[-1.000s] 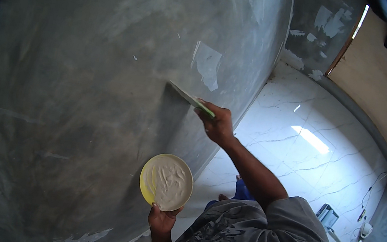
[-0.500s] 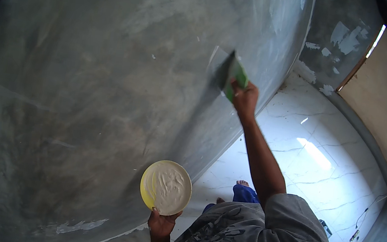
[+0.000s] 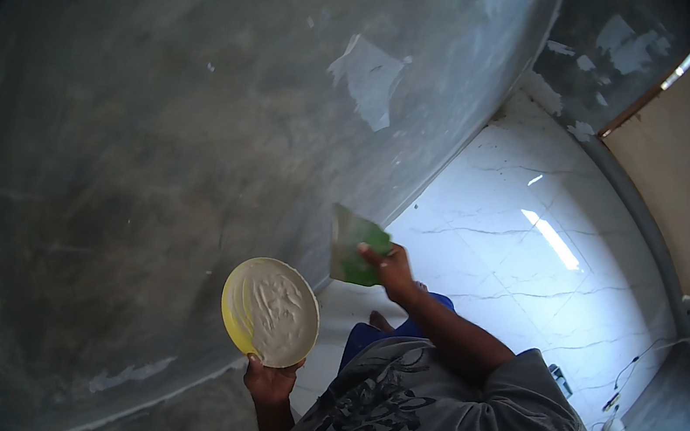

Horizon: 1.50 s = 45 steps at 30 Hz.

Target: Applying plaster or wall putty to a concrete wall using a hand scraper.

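Note:
My left hand (image 3: 272,380) grips the lower rim of a round yellow plate (image 3: 234,323), its thumb over the edge. Off-white putty (image 3: 277,307) covers most of the plate, with yellow showing along the left side. In my right hand (image 3: 391,268) is a green putty scraper (image 3: 358,248) with a broad flat blade, held just right of and above the plate, apart from it. On the grey wall (image 3: 152,144) a pale, ragged-edged putty patch (image 3: 372,83) shows above the scraper.
White veined floor tiles (image 3: 484,226) lie to the right of the wall. The far wall carries more pale patches (image 3: 629,48), beside a tan panel (image 3: 676,183). A cable (image 3: 627,374) runs along the lower right. My bare foot (image 3: 380,320) shows below the scraper.
My right hand has drawn the scraper off the wall, down and left toward the plate. A pale patch now shows on the wall. The plate has shifted slightly left and up.

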Available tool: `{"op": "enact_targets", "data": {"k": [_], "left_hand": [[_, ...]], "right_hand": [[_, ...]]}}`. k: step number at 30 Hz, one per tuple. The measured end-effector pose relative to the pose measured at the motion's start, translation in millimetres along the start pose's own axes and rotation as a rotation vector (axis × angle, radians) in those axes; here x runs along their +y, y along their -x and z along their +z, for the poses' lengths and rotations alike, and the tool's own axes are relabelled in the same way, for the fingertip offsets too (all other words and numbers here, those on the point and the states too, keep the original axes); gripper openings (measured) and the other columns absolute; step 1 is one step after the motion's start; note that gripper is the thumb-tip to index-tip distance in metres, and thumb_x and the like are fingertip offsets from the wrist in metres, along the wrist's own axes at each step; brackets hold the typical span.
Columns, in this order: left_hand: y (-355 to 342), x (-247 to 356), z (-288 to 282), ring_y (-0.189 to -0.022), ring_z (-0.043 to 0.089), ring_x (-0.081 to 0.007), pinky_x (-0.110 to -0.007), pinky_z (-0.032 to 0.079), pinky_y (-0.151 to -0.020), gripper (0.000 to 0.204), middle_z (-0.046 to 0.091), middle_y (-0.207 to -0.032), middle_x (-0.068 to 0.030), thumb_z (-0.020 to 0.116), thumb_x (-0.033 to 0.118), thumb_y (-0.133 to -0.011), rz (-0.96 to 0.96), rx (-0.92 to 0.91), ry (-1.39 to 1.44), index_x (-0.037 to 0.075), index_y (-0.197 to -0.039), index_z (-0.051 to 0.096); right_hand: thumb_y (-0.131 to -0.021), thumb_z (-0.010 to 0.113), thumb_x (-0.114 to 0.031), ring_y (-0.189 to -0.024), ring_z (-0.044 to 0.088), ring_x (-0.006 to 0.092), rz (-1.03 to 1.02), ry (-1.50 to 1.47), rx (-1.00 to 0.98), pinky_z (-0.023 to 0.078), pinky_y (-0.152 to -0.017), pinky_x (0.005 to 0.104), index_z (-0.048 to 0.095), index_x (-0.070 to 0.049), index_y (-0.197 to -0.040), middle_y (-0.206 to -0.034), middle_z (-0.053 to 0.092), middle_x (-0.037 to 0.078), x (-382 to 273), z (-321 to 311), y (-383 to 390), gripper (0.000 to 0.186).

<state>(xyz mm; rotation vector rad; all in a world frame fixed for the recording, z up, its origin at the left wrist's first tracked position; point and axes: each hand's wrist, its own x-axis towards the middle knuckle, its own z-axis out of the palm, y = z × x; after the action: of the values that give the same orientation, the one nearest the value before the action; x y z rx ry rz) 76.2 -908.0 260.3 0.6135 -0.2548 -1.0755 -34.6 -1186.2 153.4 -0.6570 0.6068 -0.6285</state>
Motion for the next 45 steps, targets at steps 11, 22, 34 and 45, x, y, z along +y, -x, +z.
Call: {"op": "enact_targets", "data": {"k": [11, 22, 34, 45], "left_hand": [[60.2, -21.2, -21.7, -0.139, 0.041, -0.0374, -0.06, 0.046, -0.104, 0.07, 0.032, -0.156, -0.0169, 0.057, 0.039, -0.098, 0.089, 0.197, -0.011, 0.007, -0.153, 0.028], [110.0, 2.4, -37.2, -0.133, 0.047, -0.0375, -0.057, 0.048, -0.1, 0.068, 0.04, -0.151, -0.0176, 0.059, 0.039, -0.097, 0.128, 0.351, -0.12, 0.006, -0.151, 0.032], [145.0, 14.8, -68.3, -0.136, 0.044, -0.0387, -0.061, 0.046, -0.104, 0.064, 0.038, -0.153, -0.0181, 0.055, 0.035, -0.1, 0.165, 0.377, 0.017, 0.006, -0.151, 0.031], [197.2, 15.2, -96.4, -0.14, 0.039, -0.0392, -0.062, 0.044, -0.105, 0.07, 0.034, -0.155, -0.0186, 0.06, 0.032, -0.097, 0.163, 0.518, 0.039, 0.006, -0.153, 0.027]], "right_hand": [[-0.092, 0.065, -0.012, -0.096, 0.066, 0.0243, -0.103, -0.019, 0.286, 0.055, -0.085, 0.0396, 0.059, 0.004, -0.118, -0.104, 0.066, 0.014, 31.5, -95.2, -42.6, 0.031], [-0.089, 0.06, -0.011, -0.077, 0.066, 0.04, -0.872, 0.701, 0.795, 0.051, -0.07, 0.0454, 0.065, 0.003, -0.1, -0.084, 0.068, 0.023, 13.1, -33.7, -205.6, 0.019], [-0.094, 0.064, -0.024, -0.073, 0.062, 0.0175, -0.815, 0.444, 0.696, 0.048, -0.068, 0.0352, 0.071, 0.0, -0.096, -0.076, 0.068, 0.012, 47.0, -99.7, -209.1, 0.025], [-0.094, 0.067, -0.017, -0.086, 0.066, 0.0162, -0.684, 0.516, 0.459, 0.051, -0.078, 0.0324, 0.072, -0.003, -0.112, -0.095, 0.074, 0.014, 105.2, -41.2, -180.1, 0.023]]}}
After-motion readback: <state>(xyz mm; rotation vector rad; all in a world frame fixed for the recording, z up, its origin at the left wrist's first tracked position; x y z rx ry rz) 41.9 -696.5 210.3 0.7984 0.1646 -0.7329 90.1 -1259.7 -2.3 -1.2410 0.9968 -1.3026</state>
